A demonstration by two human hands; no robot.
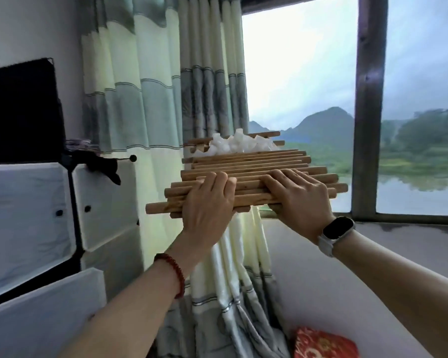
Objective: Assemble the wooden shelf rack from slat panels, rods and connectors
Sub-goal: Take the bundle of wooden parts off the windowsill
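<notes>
Your left hand [207, 200] and right hand [299, 200] grip the stacked bundle of round wooden rods [243, 167], with white plastic connectors [233, 146] piled on top. This appears to be parts transport: keep the load level, set it down, then sort the parts.

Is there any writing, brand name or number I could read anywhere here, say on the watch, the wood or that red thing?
None can be read.
Watch on the right wrist: screen dark, no digits.
Red cushion: gold pattern, too blurred to tell letters.
Wooden rods and white connectors: no markings visible.
</notes>
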